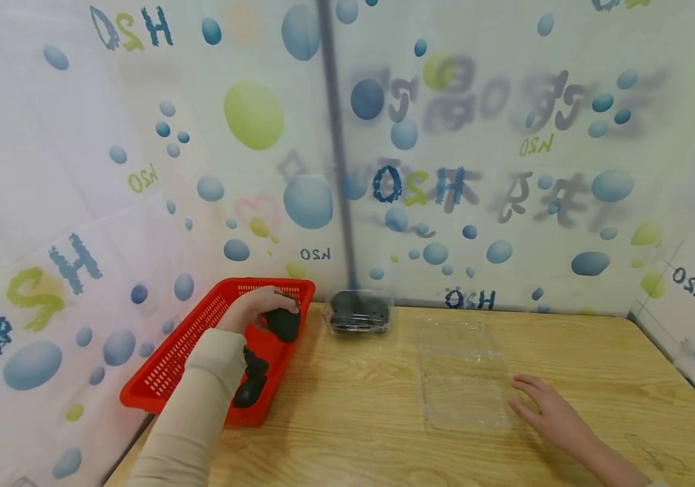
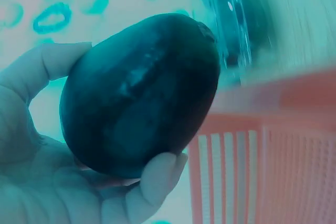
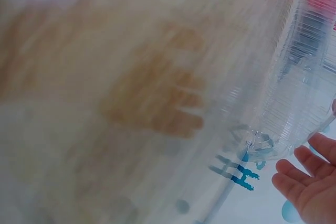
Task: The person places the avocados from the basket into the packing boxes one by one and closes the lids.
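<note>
Above the right side of the red plastic basket (image 1: 268,281), my left hand (image 1: 249,308) holds a dark green avocado (image 1: 282,326). In the left wrist view, thumb and fingers grip the avocado (image 2: 142,98) from its sides, with the stem end facing away from the palm. More dark avocados (image 1: 251,391) lie in the basket, partly hidden by my sleeve. An open clear plastic clamshell box (image 1: 466,382) lies on the table. At its right edge is my right hand (image 1: 545,414), fingers loosely extended and holding nothing; whether they touch the box I cannot tell.
A closed clear box (image 1: 360,312) with dark avocados inside stands at the back of the wooden table (image 1: 347,412), right of the basket. A patterned curtain (image 1: 347,149) with blue and green spots hangs behind and along the sides.
</note>
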Available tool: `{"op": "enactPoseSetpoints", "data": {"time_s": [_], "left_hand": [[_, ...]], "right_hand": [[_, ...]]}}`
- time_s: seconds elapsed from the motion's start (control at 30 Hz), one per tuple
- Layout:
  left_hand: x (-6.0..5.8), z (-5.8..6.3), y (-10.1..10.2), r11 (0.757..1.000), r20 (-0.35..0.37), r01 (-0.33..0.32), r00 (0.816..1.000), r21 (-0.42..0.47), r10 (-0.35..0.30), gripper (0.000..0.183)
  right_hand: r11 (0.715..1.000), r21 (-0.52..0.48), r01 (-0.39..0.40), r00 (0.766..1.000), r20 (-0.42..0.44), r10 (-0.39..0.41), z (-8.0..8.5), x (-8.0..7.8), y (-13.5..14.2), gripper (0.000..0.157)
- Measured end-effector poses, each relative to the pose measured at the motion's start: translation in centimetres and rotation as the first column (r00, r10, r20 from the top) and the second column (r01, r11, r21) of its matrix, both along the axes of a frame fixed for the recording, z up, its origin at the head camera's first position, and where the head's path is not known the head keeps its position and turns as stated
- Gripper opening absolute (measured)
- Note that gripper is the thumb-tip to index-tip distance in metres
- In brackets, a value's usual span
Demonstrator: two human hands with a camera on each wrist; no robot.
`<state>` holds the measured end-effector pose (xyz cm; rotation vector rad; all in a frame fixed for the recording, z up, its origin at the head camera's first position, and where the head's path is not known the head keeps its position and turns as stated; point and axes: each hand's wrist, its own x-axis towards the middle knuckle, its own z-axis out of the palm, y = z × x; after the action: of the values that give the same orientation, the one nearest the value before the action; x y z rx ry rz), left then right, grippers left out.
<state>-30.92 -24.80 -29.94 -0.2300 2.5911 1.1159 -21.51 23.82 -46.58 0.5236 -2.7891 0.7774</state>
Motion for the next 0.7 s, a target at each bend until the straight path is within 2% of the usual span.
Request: {"op": "enactPoseSetpoints", "data": {"time_s": [0.33,0.7], "left_hand": [[0.5,-1.0,5.5,0.989,-0.044,0.139,0.99,0.042,-0.138,0.053],[0.6,-2.3,12.5,0.956,-0.065,0.285,0.958,0.067,-0.28,0.057]], "right_hand": [[1.0,0.006,0.002,1.0,0.0,-0.002,0.0,0.0,-0.1,0.038],[1.0,0.013,0.008,1.0,0.016,-0.008,0.0,-0.1,-0.1,0.039]]}}
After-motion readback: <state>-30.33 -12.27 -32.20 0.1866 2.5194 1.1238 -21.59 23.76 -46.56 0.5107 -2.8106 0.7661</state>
